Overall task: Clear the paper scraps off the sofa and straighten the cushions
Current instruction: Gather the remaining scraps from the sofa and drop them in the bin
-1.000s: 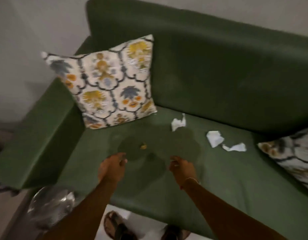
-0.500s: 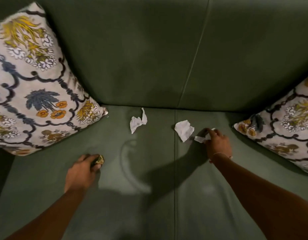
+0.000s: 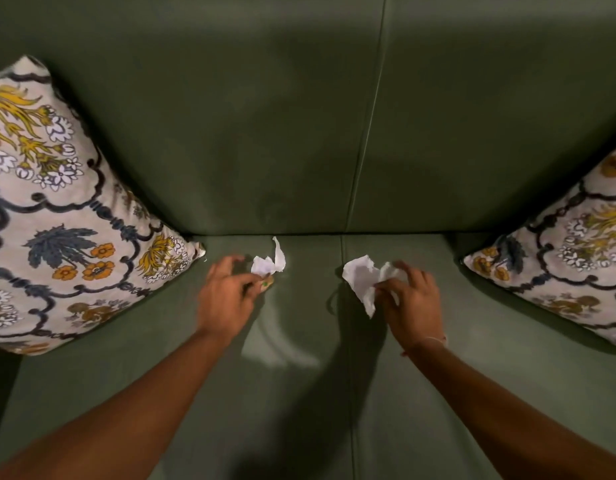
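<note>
On the green sofa seat (image 3: 299,393), my left hand (image 3: 227,299) pinches a small yellowish scrap (image 3: 267,280) between thumb and finger, its fingertips touching a crumpled white paper scrap (image 3: 270,263) near the backrest. My right hand (image 3: 410,303) grips white paper scraps (image 3: 363,278), lifted slightly off the seat. A floral cushion (image 3: 57,216) leans tilted in the left corner. A second floral cushion (image 3: 562,251) leans tilted at the right.
The green backrest (image 3: 299,116) rises straight ahead, with a seam running down it right of centre. A pale light patch (image 3: 282,355) lies on the seat between my forearms.
My left hand moved forward and right with the small scrap to the white paper near the backrest. My right hand took hold of the white scraps on the right and lifted them.
</note>
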`<action>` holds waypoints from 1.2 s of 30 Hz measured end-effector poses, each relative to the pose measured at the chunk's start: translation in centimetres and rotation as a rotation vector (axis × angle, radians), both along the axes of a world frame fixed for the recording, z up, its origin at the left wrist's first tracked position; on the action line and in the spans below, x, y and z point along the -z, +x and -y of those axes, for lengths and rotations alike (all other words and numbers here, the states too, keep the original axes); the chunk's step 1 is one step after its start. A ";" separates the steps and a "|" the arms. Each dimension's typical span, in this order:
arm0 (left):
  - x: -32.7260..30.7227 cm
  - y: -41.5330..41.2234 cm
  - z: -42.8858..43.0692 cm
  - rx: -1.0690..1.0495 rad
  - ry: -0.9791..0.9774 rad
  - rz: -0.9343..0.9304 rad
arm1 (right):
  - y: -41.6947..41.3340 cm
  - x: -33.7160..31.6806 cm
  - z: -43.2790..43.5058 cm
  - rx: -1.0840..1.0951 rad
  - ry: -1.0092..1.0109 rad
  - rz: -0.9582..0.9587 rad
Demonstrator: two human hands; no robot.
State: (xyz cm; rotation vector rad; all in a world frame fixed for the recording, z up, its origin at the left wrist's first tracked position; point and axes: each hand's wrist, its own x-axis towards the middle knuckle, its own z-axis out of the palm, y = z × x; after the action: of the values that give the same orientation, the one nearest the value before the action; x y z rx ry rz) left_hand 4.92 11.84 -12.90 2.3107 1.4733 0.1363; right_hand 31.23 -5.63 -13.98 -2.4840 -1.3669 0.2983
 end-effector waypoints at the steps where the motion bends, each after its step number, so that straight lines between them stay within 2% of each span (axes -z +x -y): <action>1: 0.2 1.6 -0.7 0.018 -0.032 -0.011 | -0.1 0.0 -1.3 -0.013 -0.027 0.003; 5: 1.6 5.4 -2.5 -0.052 -0.245 -0.121 | -1.0 1.3 -5.2 -0.050 -0.227 -0.114; 7: 2.5 5.9 -2.4 -0.052 -0.221 -0.174 | -1.8 2.1 -5.6 -0.053 -0.275 -0.151; 10: 2.7 5.5 -1.5 -0.044 -0.139 -0.158 | -3.1 2.7 -4.6 -0.041 -0.237 -0.165; 13: 2.5 4.0 0.1 -0.057 -0.177 -0.131 | -3.8 3.0 -2.9 0.003 -0.261 -0.218; 18: 2.0 -0.8 4.0 -0.164 -0.284 -0.046 | -7.2 2.4 0.7 0.315 -0.182 -0.574; 21: 1.1 -4.6 6.8 -0.267 -0.312 0.056 | -11.0 1.7 2.8 0.424 -0.134 -0.728; 24: 0.6 -9.5 9.8 -0.326 -0.307 0.099 | -15.5 0.9 4.3 0.470 -0.068 -0.802; 31: 0.5 -24.6 15.8 -0.632 -0.329 0.171 | -30.1 1.1 5.4 0.434 -0.101 -0.807; 36: 0.7 -36.5 18.9 -0.773 -0.340 0.167 | -41.5 1.8 4.6 0.265 -0.214 -0.732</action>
State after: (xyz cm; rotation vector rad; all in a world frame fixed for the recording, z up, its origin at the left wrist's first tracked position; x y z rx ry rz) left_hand -31.60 -7.07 -13.63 1.3448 2.0291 0.2558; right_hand -10.26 -10.21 -15.77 -2.2945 -0.7250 1.1933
